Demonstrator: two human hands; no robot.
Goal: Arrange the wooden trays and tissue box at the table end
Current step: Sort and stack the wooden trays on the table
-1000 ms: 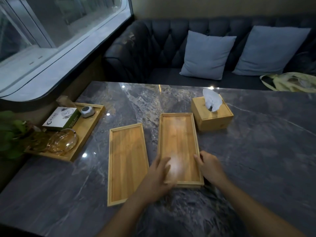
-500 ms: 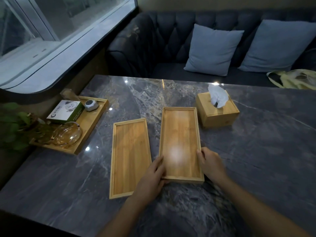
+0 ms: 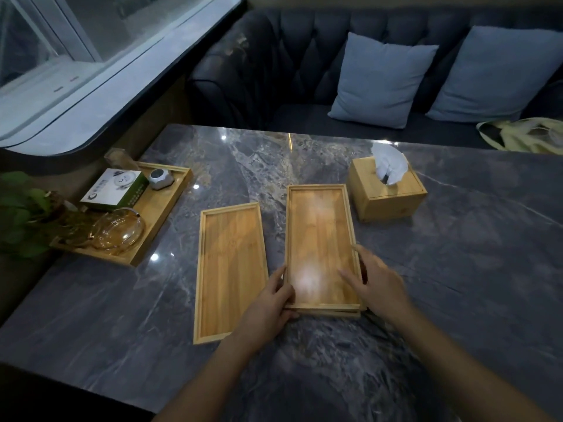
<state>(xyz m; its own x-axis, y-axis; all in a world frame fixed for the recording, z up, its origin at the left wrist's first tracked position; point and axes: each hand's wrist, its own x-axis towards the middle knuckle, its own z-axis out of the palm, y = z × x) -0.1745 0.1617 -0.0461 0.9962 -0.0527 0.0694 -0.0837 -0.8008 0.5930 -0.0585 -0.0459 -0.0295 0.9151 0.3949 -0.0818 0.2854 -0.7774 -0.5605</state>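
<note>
Both hands (image 3: 268, 306) (image 3: 380, 284) gripping right tray (image 3: 320, 236)

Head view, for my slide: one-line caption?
Both hands grip the right wooden tray beside the tissue box.

Grey-veined marble table (image 3: 457, 284), honey-tan trays (image 3: 231, 263), seemingly blue-grey cushions (image 3: 380, 80)

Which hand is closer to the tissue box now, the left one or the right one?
The right. The right hand rests on the right rim of the tray, just below the tissue box. The left hand holds the tray's near left corner, farther away.
</note>
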